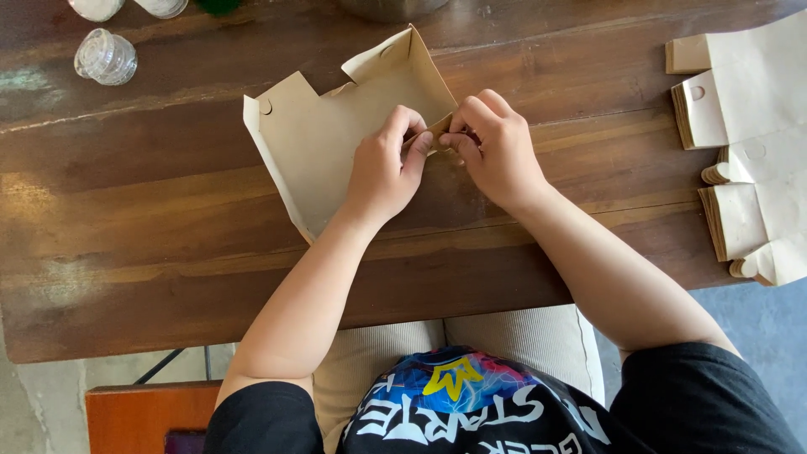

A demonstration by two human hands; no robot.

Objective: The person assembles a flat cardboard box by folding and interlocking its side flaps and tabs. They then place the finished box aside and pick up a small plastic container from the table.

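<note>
A tan paper box blank [315, 139], partly folded with raised side flaps, lies on the dark wooden table [143, 219]. My left hand [387, 168] and my right hand [496, 147] meet at the blank's near right corner. Both pinch the paper flap there between thumb and fingers. The pinched corner itself is mostly hidden by my fingers.
Stacks of flat tan paper blanks [744, 143] sit at the table's right edge. A small clear glass jar [105, 57] stands at the far left, with other jars cut off at the top. An orange wooden seat [147, 416] shows below the table's near edge.
</note>
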